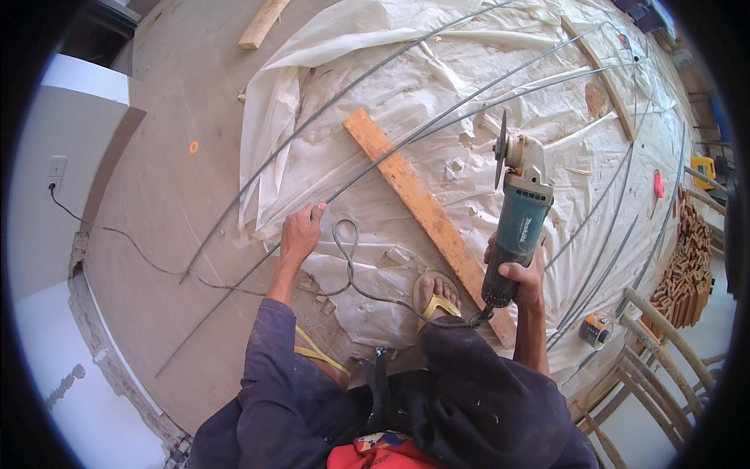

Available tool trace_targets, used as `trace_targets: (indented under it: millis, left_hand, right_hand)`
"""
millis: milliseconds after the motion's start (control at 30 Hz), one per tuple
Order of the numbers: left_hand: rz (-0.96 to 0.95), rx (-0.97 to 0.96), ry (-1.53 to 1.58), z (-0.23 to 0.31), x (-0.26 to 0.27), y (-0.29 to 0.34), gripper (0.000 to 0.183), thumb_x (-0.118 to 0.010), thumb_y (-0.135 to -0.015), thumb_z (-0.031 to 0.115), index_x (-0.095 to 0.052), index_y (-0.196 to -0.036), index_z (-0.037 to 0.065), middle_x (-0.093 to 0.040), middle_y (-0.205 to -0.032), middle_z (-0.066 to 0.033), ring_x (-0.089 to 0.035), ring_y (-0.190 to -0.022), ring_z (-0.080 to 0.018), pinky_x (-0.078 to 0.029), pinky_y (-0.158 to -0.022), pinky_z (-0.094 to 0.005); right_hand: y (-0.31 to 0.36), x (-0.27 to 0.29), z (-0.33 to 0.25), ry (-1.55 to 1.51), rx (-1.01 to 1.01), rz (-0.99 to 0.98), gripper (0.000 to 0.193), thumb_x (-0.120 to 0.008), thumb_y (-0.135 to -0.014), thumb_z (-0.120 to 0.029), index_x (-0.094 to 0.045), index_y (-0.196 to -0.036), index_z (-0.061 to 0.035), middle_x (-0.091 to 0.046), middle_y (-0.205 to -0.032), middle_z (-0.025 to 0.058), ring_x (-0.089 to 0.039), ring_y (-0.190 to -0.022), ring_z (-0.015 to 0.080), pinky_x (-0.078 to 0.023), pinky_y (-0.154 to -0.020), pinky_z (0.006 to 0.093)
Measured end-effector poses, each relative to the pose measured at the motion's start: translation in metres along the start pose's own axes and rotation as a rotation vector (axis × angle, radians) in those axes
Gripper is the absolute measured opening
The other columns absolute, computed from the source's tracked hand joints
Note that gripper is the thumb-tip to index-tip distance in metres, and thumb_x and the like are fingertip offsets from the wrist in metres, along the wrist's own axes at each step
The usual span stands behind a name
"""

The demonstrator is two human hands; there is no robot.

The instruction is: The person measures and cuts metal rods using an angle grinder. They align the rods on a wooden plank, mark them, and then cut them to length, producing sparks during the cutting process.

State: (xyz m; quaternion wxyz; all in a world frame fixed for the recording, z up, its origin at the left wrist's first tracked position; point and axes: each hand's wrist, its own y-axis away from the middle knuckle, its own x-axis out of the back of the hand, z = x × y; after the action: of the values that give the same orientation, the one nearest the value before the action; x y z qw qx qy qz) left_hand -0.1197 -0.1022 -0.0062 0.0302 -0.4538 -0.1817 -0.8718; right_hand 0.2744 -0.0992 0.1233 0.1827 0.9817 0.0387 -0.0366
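Observation:
My right hand (525,275) is wrapped round the dark rear body of a teal angle grinder (525,211). Its cutting disc (501,150) points away from me, upright and apart from the rods. On the left, the fingers of my left hand (301,233) close round a long thin steel rod (367,169). That rod runs from the floor at lower left, over a wooden plank (422,198), to the far right. From the grinder's rear a black power cord (383,298) loops across the floor to a wall socket (57,166).
Other steel rods (312,117) lie over the crumpled white plastic sheet (461,168). A second timber strip (601,74) rests farther off. At right are a red-handled tool (658,184), a tape measure (596,330), a heap of small brown pieces (682,270) and wooden poles (664,352).

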Motion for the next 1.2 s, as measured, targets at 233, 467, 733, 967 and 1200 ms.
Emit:
trace_targets:
  millis: [233, 467, 733, 967, 1200]
  left_hand:
    - [-0.07, 0.048, 0.021, 0.001, 0.007, 0.018, 0.047, -0.046, -0.1, 0.045, -0.061, -0.09, 0.002, -0.061, -0.076, -0.0283, -0.059, -0.08, -0.0503, -0.043, -0.066, -0.0554]
    - [0.037, -0.099, -0.058, 0.004, 0.006, 0.016, 0.04, -0.054, -0.097, 0.037, -0.063, -0.086, 0.0, -0.064, -0.085, -0.0237, -0.06, -0.084, -0.0431, -0.044, -0.075, -0.0515]
    - [-0.07, -0.069, -0.018, 0.128, -0.058, 0.03, 0.051, -0.063, -0.088, 0.049, -0.059, -0.091, -0.002, -0.065, -0.092, -0.0191, -0.064, -0.079, -0.0434, -0.05, -0.069, -0.0491]
    - [-0.003, 0.339, 0.21, 0.189, -0.104, 0.003, 0.1, -0.069, -0.078, 0.059, -0.027, -0.131, -0.015, -0.055, -0.119, -0.0291, -0.062, -0.105, -0.0393, -0.054, -0.086, -0.0461]
    - [0.018, 0.428, 0.157, 0.201, -0.105, -0.012, 0.079, -0.072, -0.079, 0.042, -0.031, -0.121, -0.011, -0.051, -0.117, -0.0275, -0.061, -0.106, -0.0361, -0.056, -0.083, -0.042]
  right_hand:
    - [0.0, 0.001, -0.002, 0.056, -0.044, -0.051, 0.065, -0.076, -0.053, -0.034, -0.059, -0.103, 0.0044, -0.062, -0.086, 0.0121, -0.064, -0.074, 0.0212, -0.053, -0.067, 0.0328]
    - [-0.002, -0.002, 0.004, 0.028, -0.085, -0.07, 0.065, -0.076, -0.054, -0.034, -0.059, -0.104, 0.0045, -0.063, -0.087, 0.0123, -0.064, -0.074, 0.0214, -0.053, -0.068, 0.0327]
    - [0.006, -0.014, 0.024, -0.104, -0.083, -0.071, 0.06, -0.078, -0.055, -0.029, -0.06, -0.102, 0.0039, -0.066, -0.085, 0.0111, -0.065, -0.073, 0.0196, -0.053, -0.067, 0.031]
    - [0.025, -0.012, 0.018, -0.023, -0.079, -0.001, 0.064, -0.074, -0.055, -0.031, -0.058, -0.104, 0.0057, -0.063, -0.087, 0.0132, -0.064, -0.074, 0.0219, -0.054, -0.068, 0.0333]
    - [0.034, -0.018, 0.012, -0.029, -0.041, 0.008, 0.065, -0.074, -0.055, -0.031, -0.057, -0.105, 0.0055, -0.062, -0.089, 0.0136, -0.064, -0.074, 0.0224, -0.054, -0.067, 0.0333]
